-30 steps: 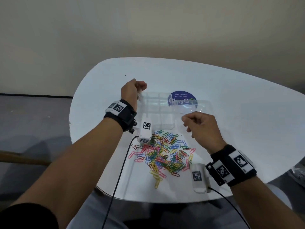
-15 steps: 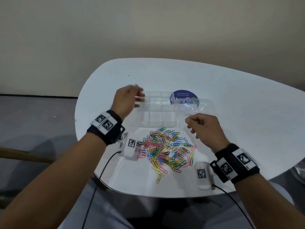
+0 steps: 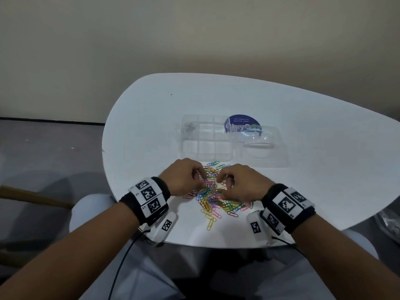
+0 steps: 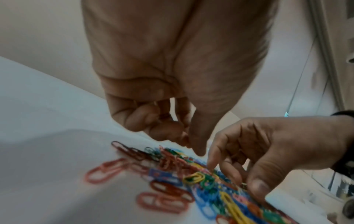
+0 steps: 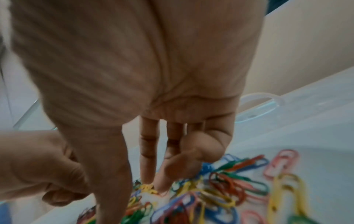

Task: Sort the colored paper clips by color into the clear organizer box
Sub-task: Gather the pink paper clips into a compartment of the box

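A heap of colored paper clips (image 3: 216,199) lies on the white table near its front edge. Behind it stands the clear organizer box (image 3: 205,137), its lid (image 3: 260,146) folded open to the right. A few pale clips (image 3: 188,127) sit in its far-left compartment. My left hand (image 3: 200,176) hovers over the heap's left side. In the left wrist view its fingers (image 4: 153,121) are curled, the thumb points down, and no clip shows in it. My right hand (image 3: 223,182) reaches into the heap from the right, straight fingertips (image 5: 147,180) touching the clips (image 5: 220,195).
A round blue sticker (image 3: 242,123) lies on the table (image 3: 151,131) under the box's far right corner. The table's front edge runs just below both wrists, and wrist cables hang over it. A beige wall stands behind the table.
My left hand has come back from the organizer's far-left compartment down to the heap. The right hand has dropped from above the heap onto the clips.
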{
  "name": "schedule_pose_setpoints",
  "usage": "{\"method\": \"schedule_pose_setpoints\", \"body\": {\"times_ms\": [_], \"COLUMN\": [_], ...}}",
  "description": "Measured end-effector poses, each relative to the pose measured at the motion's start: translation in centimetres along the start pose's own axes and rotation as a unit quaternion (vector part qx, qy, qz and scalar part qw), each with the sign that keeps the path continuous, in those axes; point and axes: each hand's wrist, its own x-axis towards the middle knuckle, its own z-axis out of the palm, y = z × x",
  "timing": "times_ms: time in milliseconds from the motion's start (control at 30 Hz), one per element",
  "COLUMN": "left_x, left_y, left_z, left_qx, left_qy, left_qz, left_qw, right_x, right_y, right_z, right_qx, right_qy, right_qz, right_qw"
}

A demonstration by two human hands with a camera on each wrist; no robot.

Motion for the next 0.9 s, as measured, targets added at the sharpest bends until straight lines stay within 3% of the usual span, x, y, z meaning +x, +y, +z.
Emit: {"method": "schedule_pose_setpoints", "body": {"times_ms": [100,200,433,600,900], "left_x": [0.3,0.5,0.5,0.5,0.5], "left_y": [0.4,0.6,-0.5,-0.5,-0.4], "left_z": [-0.4,-0.5,-0.7,-0.9,0.0], "left_qx": [0.011,0.027,0.046,0.132,0.164], "left_qy": [0.051,0.038,0.048,-0.003,0.03], "left_qz": [0.022,0.022,0.004,0.001,0.028], "left_qw": [0.998,0.999,0.998,0.991,0.986], "right_x": [0.1,0.7,2.3,2.6,2.5], "right_y": [-0.2,-0.9,-2.2,-1.9,-1.5], "right_z": [-0.6,-0.4,0.5,1.0,1.1], "right_qx": [0.017,0.016,-0.136,-0.136,-0.107], "right_qy": [0.034,0.053,0.026,0.05,0.079], "right_qz": [-0.009,-0.042,-0.076,-0.075,-0.059], "right_qw": [0.999,0.998,0.988,0.987,0.989]}}
